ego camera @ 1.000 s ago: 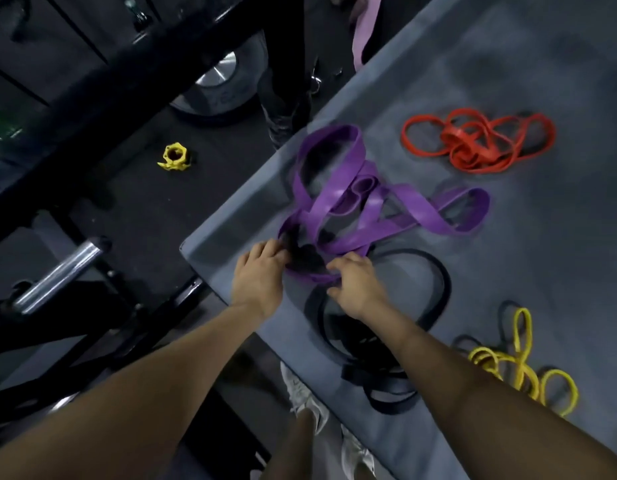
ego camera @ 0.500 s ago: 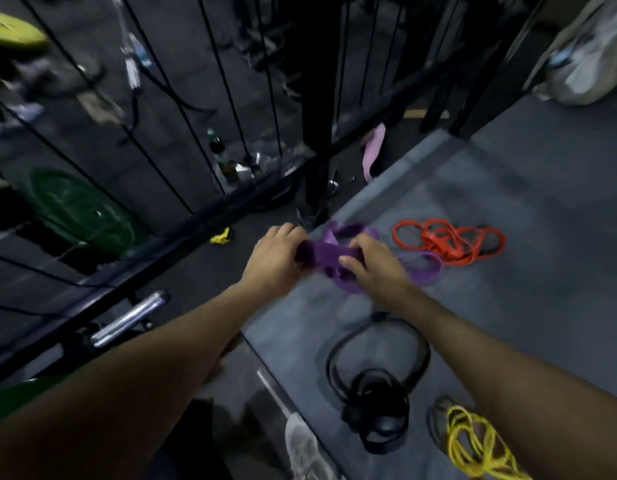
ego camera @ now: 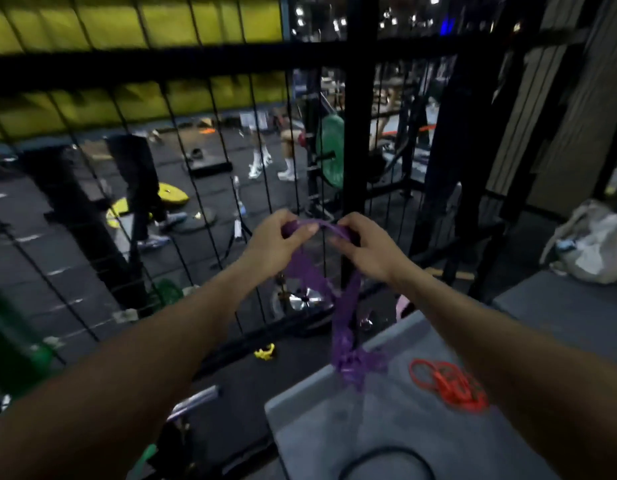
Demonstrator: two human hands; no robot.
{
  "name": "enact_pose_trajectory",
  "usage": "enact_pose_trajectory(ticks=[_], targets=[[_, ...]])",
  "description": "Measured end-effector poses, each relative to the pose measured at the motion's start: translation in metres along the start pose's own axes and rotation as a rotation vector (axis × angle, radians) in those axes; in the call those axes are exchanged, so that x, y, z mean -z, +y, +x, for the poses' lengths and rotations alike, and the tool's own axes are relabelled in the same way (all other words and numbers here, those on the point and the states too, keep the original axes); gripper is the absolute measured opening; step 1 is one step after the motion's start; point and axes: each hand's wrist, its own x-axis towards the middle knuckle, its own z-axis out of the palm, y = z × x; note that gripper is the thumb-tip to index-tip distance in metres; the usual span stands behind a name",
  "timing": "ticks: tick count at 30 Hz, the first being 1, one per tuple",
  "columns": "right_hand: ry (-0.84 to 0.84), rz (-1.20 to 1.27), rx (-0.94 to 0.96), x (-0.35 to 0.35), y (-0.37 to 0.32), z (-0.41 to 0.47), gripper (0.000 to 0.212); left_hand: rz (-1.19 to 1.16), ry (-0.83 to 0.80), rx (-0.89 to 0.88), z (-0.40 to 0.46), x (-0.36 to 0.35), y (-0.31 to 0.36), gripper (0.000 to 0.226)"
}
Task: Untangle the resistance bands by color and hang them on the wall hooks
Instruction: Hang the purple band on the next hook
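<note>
Purple band (ego camera: 345, 306) hangs below the fingers of the left hand (ego camera: 275, 242) and right hand (ego camera: 364, 247), both pinching its top, likely to shake its knot loose.

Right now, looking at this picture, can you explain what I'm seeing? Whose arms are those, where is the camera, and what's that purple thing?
There is no machine here. The camera sits on a person's head and looks forward and down, so the two bare arms belong to the wearer. The left hand and the right hand each pinch the top of a purple band, a stretchy exercise loop, lifted up in front of a black wire fence. The band's lower end hangs in a tangled bunch touching the grey platform. On that platform lie a bundle of orange bands and, at the bottom edge, part of a black band. Behind the fence is a gym floor, blurred.
</note>
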Motion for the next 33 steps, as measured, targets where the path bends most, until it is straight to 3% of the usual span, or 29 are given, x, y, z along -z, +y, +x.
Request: enact_pose_trajectory(ticks=[6,14,19,22,27,33], targets=[[0.078,0.109,0.159,0.036,-0.103,0.045,0.007,-0.109,0.123,-0.058,0.012,0.092,0.080,0.024],[0.211,0.183,0.347,0.058,-0.211,0.095,0.019,-0.273,0.289,-0.155,0.022,0.192,0.151,0.018],[0.276,0.129,0.419,0.053,-0.264,0.121,0.026,-0.269,0.285,-0.161,0.020,0.259,0.153,0.008],[0.281,0.130,0.454,0.041,-0.290,0.138,0.036,-0.329,0.288,-0.168,0.018,0.297,0.145,0.019],[0.168,0.251,0.457,0.010,-0.324,0.156,0.018,-0.378,0.304,-0.113,0.009,0.340,0.129,0.013],[0.086,0.327,0.431,-0.026,-0.353,0.181,0.033,-0.278,0.204,-0.024,0.001,0.401,0.112,0.013]])
